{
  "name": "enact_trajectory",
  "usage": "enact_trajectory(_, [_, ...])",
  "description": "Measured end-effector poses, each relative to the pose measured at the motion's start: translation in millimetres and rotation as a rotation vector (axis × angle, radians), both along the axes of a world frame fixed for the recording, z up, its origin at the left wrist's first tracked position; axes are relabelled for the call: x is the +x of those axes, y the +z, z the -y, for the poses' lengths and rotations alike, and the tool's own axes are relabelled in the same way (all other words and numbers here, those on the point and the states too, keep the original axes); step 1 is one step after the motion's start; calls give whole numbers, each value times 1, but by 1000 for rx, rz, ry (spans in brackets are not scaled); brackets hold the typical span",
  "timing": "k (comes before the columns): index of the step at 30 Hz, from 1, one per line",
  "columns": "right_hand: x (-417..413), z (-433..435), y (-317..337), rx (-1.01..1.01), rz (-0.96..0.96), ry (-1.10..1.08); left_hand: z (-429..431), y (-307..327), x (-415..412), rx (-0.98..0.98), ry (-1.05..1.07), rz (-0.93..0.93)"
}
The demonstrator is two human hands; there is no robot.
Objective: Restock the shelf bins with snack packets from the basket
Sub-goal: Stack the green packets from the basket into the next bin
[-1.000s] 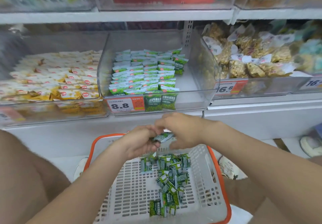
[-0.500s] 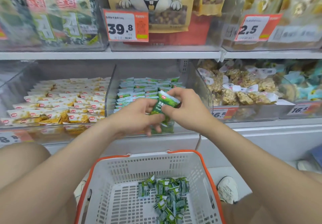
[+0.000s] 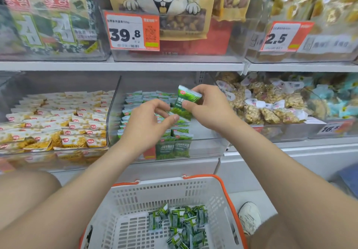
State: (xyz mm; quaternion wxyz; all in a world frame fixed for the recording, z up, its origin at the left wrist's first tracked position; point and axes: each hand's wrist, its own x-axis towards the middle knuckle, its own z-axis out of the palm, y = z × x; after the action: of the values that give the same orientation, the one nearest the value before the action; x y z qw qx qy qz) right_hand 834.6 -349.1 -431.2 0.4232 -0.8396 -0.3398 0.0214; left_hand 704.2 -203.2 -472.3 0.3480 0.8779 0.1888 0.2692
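Right hand (image 3: pixel 211 109) pinches packet (image 3: pixel 185 103) by right side, thumb on front, held above bin (image 3: pixel 207 146), over green rows. Left hand (image 3: pixel 147 120) half-curled at packet's lower corner; grip unclear. Spare packets in basket (image 3: pixel 164 183) below bin. Best: lower packet flat onto front row, label up, square with neighbours, left fingers steadying row

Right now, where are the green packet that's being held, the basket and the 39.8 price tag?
green packet (image 3: pixel 188 96): head view, upper part of its front.
basket (image 3: pixel 155 192): head view, white back wall.
39.8 price tag (image 3: pixel 131 31): head view, its white middle.
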Motion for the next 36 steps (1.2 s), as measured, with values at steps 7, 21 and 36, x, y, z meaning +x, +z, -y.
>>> enact_trajectory(7, [45,-9,-26,-571,363,-143,-10,-22,15,482,-163,-288])
enact_trajectory(21, [97,-75,-69,-607,165,-275,-20,-28,24,269,-247,-614])
enact_trajectory(36, [91,-67,-69,-570,53,-188,-26,-26,22,276,-264,-619])
